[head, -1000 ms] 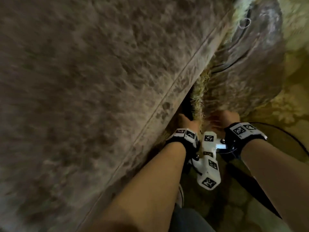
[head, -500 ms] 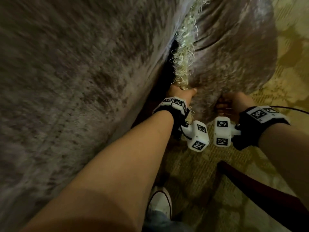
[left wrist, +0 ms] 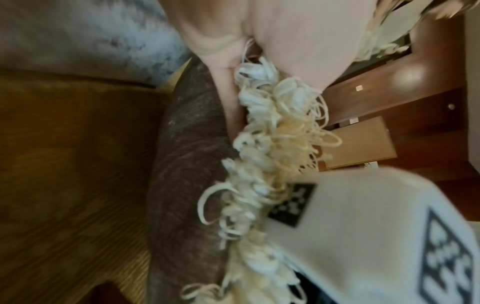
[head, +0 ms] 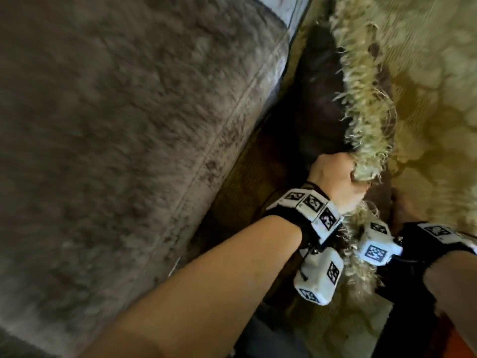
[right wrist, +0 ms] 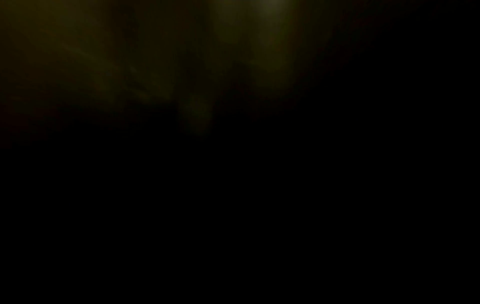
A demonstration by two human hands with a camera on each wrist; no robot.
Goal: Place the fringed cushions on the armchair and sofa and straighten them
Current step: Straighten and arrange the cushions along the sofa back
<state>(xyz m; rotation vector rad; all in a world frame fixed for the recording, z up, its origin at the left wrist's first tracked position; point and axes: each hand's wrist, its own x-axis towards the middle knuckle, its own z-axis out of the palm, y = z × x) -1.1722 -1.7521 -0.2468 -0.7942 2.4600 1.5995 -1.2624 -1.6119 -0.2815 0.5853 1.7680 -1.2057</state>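
Head view: brown cushion (head: 320,99), cream fringe (head: 366,99)

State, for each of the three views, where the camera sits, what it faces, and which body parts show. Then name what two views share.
Head: worn on the head, looking down at the left hand gripping the cushion by its fringe, beside the sofa; both forearms show.
Left wrist: along the hand; palm, fringe and brown cushion show.
Right wrist: almost black; nothing can be made out.
Shared: head and left wrist both show cushion and fringe.
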